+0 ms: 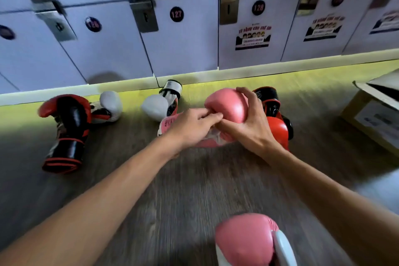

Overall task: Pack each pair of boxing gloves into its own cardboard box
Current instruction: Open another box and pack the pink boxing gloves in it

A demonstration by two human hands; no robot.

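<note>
Both hands hold one pink glove [228,104] down by the floor [172,179], the right hand [251,128] curled over its round top and the left hand [193,128] pinching its side, likely to lift it; the second pink glove [244,241] lies nearer the person, and the cardboard box [371,121] waits to its right.

A row of pale lilac-white locker doors [183,49] fills the back wall. Each has a brushed metal lock plate [230,6] and a round dark number badge [176,14]; 127 and 128 read clearly. Printed paper posters [252,38] are stuck on the right-hand doors. Below runs a pale plinth [237,74]. The grey-brown wood-grain plank floor [183,179] glows yellow-green beside the plinth and lies in shadow nearer the camera.
</note>
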